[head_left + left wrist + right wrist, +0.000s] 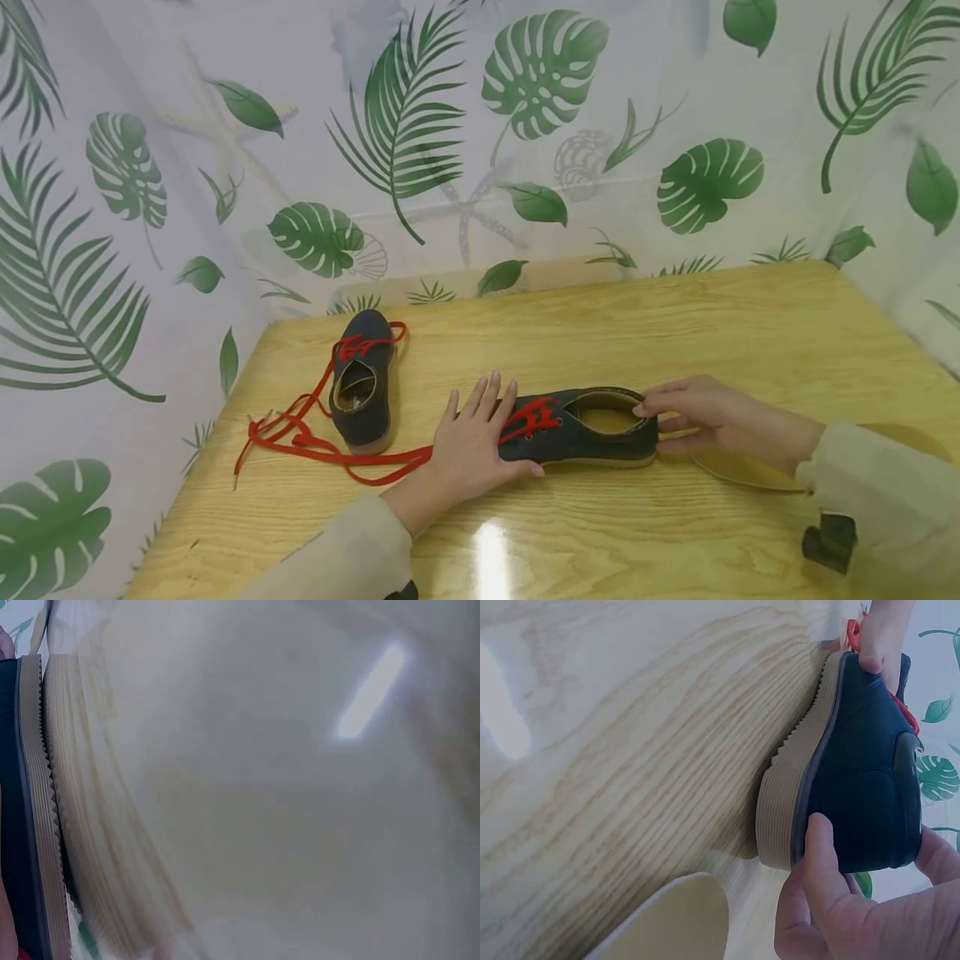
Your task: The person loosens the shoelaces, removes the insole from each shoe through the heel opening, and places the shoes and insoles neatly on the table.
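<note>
A dark navy shoe (pixel 577 446) with red laces and a ridged tan sole lies lengthwise on the table, toe to the left. My left hand (pixel 471 442) rests over its toe with the fingers spread and straight. At the heel my right hand (pixel 701 414) grips the shoe, thumb at the collar rim and fingers against the back; the right wrist view shows this heel (pixel 862 817) close up. A tan insole-shaped piece (pixel 738 473) lies flat to the right, partly hidden under my right forearm. In the left wrist view only the shoe's sole edge (pixel 41 795) shows.
The matching navy shoe (pixel 363 417) stands at the left, toe pointing away. Long red laces (pixel 300 442) trail loosely across the wooden table (pixel 570 542) beside it. A leaf-patterned cloth (pixel 450 167) hangs behind the table and at its sides.
</note>
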